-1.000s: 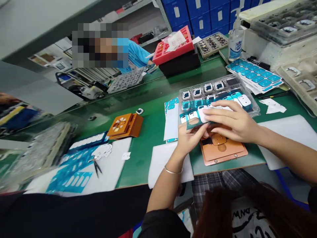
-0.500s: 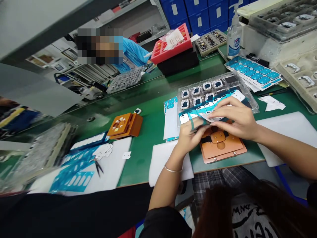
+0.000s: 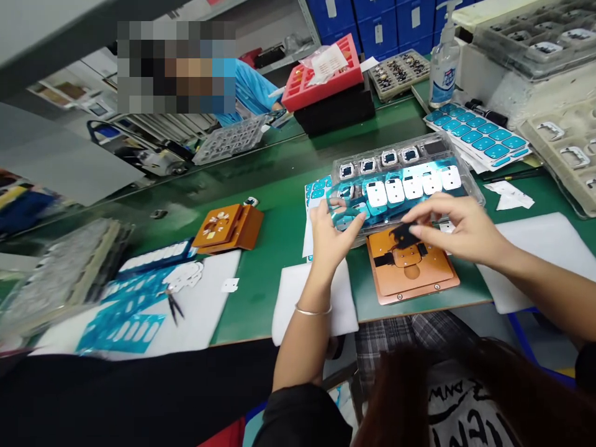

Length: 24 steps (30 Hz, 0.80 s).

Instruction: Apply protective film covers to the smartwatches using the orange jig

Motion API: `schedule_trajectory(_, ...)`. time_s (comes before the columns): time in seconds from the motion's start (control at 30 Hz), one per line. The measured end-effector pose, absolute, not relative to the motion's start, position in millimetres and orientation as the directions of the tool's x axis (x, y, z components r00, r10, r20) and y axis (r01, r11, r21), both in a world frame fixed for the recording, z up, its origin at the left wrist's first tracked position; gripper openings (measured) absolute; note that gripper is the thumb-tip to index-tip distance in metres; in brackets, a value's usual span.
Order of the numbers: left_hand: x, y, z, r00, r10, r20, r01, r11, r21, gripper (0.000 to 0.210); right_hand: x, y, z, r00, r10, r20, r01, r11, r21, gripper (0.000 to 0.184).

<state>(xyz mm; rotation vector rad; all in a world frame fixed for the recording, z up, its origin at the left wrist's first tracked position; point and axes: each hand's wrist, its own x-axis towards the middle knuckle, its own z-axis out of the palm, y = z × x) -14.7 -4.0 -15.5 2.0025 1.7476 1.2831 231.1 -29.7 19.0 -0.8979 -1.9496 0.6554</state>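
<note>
My left hand (image 3: pixel 328 239) grips the left end of a blue film sheet (image 3: pixel 401 174), thumb on top and fingers behind it. A row of white die-cut stickers with small dark holes sits on the film. Between the thumb and fingers of my right hand (image 3: pixel 459 228) is a thin black die-cut sticker (image 3: pixel 403 236), tilted over an orange fixture (image 3: pixel 412 282). The fixture has a raised middle and black side pieces. Behind it, a clear plastic tray (image 3: pixel 475 195) of white-framed parts lies partly covered by the film.
White foam pads (image 3: pixel 535 248) flank the fixture. Farther left are another orange fixture (image 3: pixel 216 226), tweezers (image 3: pixel 174 307) and blue film scraps (image 3: pixel 123 329). A red tray (image 3: pixel 323 77) and a pump bottle (image 3: pixel 443 71) stand behind. Across the bench is a co-worker in a blue sleeve (image 3: pixel 254 84).
My hands have moved apart. The black sticker has come away from the film in my right hand, now lower over the fixture. The film sheet has swung flatter over the tray in my left hand.
</note>
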Motion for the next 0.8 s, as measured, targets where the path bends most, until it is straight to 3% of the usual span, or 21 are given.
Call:
schedule_trajectory(0.1,-17.3,-0.5,-19.9,-0.156,0.904,0.398,0.786,-0.130,0.605,0.035,226.6,-32.7,10.8,-0.482,0.781,0.397,0.372,0.592,-0.715,0.013)
schedule_trajectory(0.27,-17.2,-5.3,-20.4,-0.210,0.922,0.325,0.845,0.004,0.535,0.051,223.0,-33.2,3.4,-0.520,0.790,0.324,0.501,0.590,-0.633,0.013)
schedule_trajectory(0.47,-16.0,-11.3,-16.7,-0.308,0.787,0.535,0.886,0.034,0.462,0.064,222.6,-35.2,4.1,-0.557,0.771,0.308,0.608,0.632,-0.481,0.009)
schedule_trajectory(0.53,-12.7,-13.8,-12.4,-0.227,0.719,0.657,0.901,-0.101,0.422,0.056,222.1,-35.9,3.9,-0.555,0.770,0.315,0.612,0.634,-0.473,0.009)
schedule_trajectory(0.63,-6.2,-20.4,-3.6,0.132,0.615,0.777,0.820,-0.508,0.263,0.027,222.3,-36.1,5.1,-0.561,0.764,0.318,0.599,0.640,-0.482,0.008)
schedule_trajectory(0.7,-2.3,-25.6,1.2,0.373,0.531,0.761,0.659,-0.729,0.186,0.019,223.3,-35.2,7.1,-0.591,0.755,0.284,0.579,0.643,-0.502,0.010)
schedule_trajectory(0.8,0.8,-30.9,3.5,0.542,0.466,0.699,0.507,-0.845,0.170,0.017,225.5,-31.9,9.1,-0.617,0.748,0.247,0.541,0.630,-0.558,0.010)
